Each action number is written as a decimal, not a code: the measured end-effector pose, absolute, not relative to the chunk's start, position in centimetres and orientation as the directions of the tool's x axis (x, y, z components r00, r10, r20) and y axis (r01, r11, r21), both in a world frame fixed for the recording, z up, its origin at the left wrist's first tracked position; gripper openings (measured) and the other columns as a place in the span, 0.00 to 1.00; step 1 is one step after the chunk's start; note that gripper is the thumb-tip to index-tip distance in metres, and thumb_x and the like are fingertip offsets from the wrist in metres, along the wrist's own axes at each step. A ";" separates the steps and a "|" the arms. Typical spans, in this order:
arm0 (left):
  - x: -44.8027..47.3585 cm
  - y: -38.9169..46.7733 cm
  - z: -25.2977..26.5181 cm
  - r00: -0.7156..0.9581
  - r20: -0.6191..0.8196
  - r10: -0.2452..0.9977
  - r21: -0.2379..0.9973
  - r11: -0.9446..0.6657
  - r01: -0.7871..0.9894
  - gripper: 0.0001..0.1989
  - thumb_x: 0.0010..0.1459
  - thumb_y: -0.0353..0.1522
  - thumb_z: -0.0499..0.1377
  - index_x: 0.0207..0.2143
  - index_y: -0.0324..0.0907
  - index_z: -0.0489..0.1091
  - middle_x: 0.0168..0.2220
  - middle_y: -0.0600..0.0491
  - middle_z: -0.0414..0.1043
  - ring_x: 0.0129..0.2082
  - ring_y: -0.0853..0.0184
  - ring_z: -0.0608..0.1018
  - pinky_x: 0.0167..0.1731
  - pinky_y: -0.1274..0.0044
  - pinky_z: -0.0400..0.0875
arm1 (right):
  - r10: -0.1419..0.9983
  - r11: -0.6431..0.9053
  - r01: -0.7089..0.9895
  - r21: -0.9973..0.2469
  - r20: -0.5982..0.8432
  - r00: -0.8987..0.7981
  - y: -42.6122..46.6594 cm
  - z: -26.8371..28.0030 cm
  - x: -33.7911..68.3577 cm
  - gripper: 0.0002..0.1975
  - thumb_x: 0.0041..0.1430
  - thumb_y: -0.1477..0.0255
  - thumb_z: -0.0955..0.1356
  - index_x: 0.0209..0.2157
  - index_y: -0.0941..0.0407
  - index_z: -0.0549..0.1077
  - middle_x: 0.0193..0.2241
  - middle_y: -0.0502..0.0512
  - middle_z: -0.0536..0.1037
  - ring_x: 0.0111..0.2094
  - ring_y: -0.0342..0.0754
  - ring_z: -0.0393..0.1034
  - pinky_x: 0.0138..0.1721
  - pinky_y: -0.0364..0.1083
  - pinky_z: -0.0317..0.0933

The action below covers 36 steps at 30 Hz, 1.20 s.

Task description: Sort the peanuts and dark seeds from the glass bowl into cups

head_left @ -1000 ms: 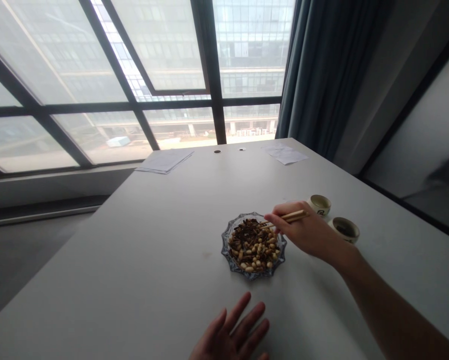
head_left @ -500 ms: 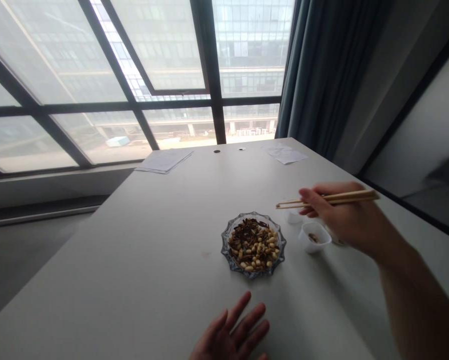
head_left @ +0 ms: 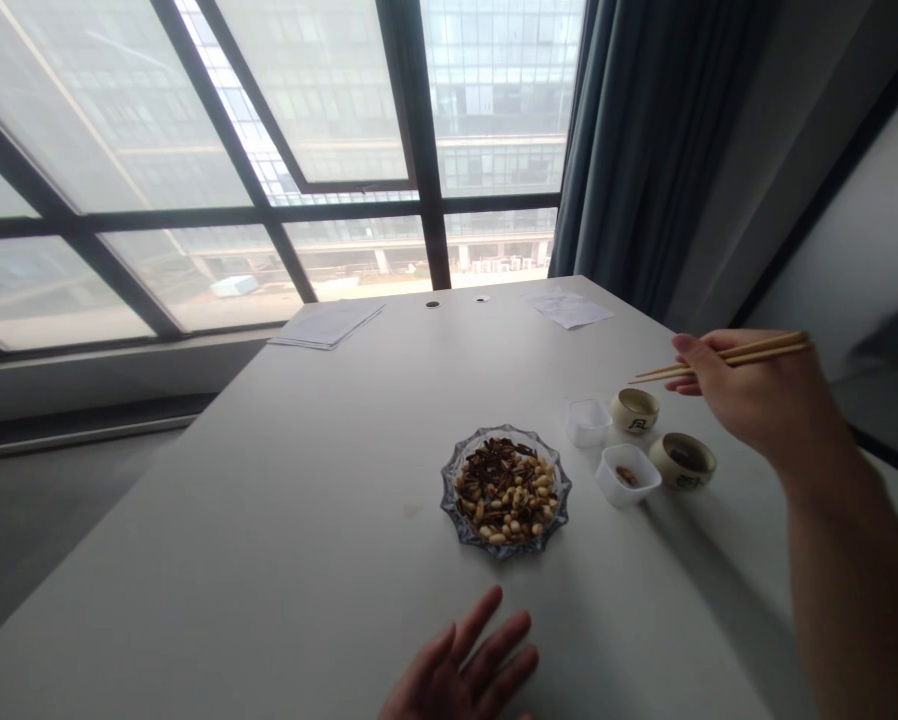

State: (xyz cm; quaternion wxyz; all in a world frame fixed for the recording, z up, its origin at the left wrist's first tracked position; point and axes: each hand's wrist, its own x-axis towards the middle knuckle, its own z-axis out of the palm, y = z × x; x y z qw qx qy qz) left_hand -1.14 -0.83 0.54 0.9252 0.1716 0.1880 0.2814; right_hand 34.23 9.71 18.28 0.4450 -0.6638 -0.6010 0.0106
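Observation:
My right hand grips a pair of wooden chopsticks, raised over the far right of the table. Their tips point left, above a small beige cup with a dark character on it; whether they pinch anything is too small to tell. Nearer stands a second beige cup with something dark inside. A glass bowl with a scalloped rim holds peanuts and dark brown slivers. Below it, my left hand is open, fingers spread, holding nothing.
Left of the cups are two small white plastic containers, one at the back and one in front with a few brown pieces. Paper sheets lie at the far left edge, more paper at the far right. Windows and a curtain rise behind.
My right hand has moved right and away with the chopsticks, uncovering both beige cups. My left hand has stayed in place, and the bowl looks the same.

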 end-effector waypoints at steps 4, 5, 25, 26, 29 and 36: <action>-1.3 -0.8 0.4 0.783 -0.230 0.578 0.422 0.784 -0.455 0.21 0.65 0.41 0.50 0.59 0.56 0.67 0.64 0.54 0.69 0.64 0.57 0.68 0.60 0.60 0.62 | 0.839 0.093 0.693 -0.715 0.431 0.332 8.6 19.2 31.5 0.17 0.63 0.53 0.67 0.31 0.52 0.76 0.24 0.57 0.81 0.28 0.58 0.80 0.30 0.54 0.73; -1.3 -0.8 0.4 0.782 -0.227 0.580 0.423 0.782 -0.457 0.21 0.65 0.41 0.50 0.59 0.55 0.67 0.64 0.54 0.68 0.65 0.57 0.67 0.60 0.60 0.62 | 0.877 0.101 0.665 -0.740 0.382 0.292 8.3 19.4 30.8 0.17 0.62 0.53 0.68 0.31 0.53 0.77 0.24 0.57 0.81 0.27 0.57 0.80 0.28 0.52 0.73; -2.2 -2.7 2.7 0.776 -0.228 0.589 0.428 0.776 -0.463 0.22 0.64 0.41 0.51 0.59 0.52 0.68 0.64 0.52 0.69 0.65 0.56 0.67 0.64 0.59 0.56 | 0.977 0.213 0.652 -0.728 0.148 -0.155 7.8 18.6 24.4 0.21 0.67 0.56 0.64 0.26 0.56 0.74 0.22 0.54 0.80 0.25 0.50 0.78 0.25 0.43 0.65; -2.2 -2.8 2.7 0.775 -0.229 0.589 0.430 0.776 -0.461 0.22 0.64 0.41 0.51 0.59 0.52 0.68 0.64 0.52 0.69 0.65 0.56 0.67 0.64 0.59 0.56 | 0.975 0.222 0.649 -0.728 0.163 -0.150 7.8 18.6 24.4 0.22 0.67 0.56 0.63 0.26 0.56 0.73 0.22 0.53 0.80 0.25 0.50 0.78 0.24 0.43 0.65; -2.3 -2.7 2.6 0.775 -0.215 0.594 0.428 0.771 -0.472 0.23 0.63 0.42 0.53 0.59 0.53 0.68 0.63 0.53 0.69 0.65 0.56 0.66 0.64 0.60 0.56 | 0.971 0.234 0.639 -0.733 0.215 -0.108 7.7 18.8 24.6 0.22 0.67 0.56 0.64 0.25 0.56 0.74 0.22 0.54 0.80 0.26 0.52 0.79 0.24 0.44 0.67; -2.4 -1.8 0.1 0.772 -0.229 0.593 0.423 0.775 -0.470 0.25 0.61 0.44 0.55 0.60 0.54 0.67 0.64 0.53 0.68 0.65 0.55 0.65 0.62 0.60 0.58 | 0.950 0.126 0.692 -0.711 0.288 0.122 6.5 20.2 28.2 0.20 0.64 0.53 0.67 0.29 0.54 0.79 0.24 0.56 0.82 0.24 0.53 0.79 0.23 0.46 0.71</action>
